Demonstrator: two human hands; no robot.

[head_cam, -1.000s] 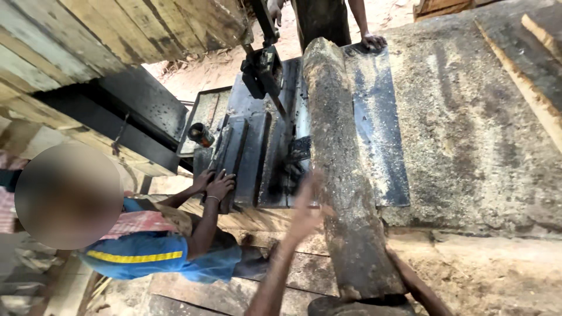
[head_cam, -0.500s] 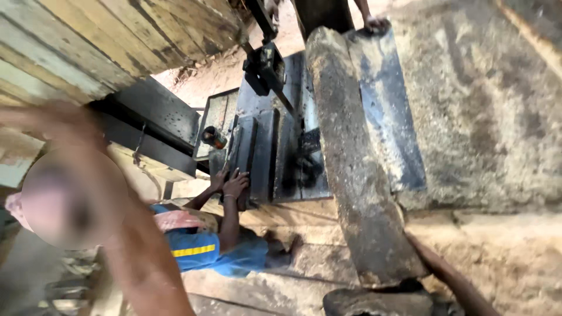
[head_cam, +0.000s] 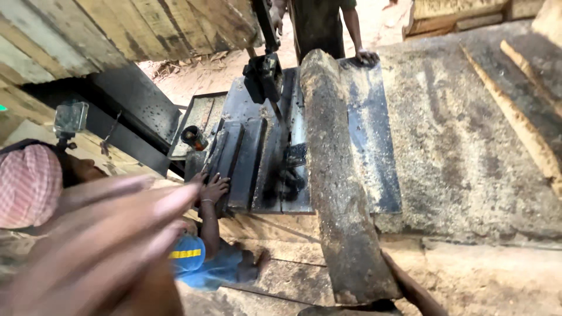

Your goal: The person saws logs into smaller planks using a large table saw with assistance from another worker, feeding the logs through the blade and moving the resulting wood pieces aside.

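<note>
left hand blurred, near log

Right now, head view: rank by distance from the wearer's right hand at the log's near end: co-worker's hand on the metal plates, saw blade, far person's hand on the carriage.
From the right hand:
1. Co-worker's hand, left, on the plates.
2. Saw blade, centre, beside the log.
3. Far person's hand, top, on the carriage edge.

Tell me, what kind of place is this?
Probably a sawmill: a long rough log lies on a metal saw table beside a blade, with stacked planks and sawdust around.
</note>
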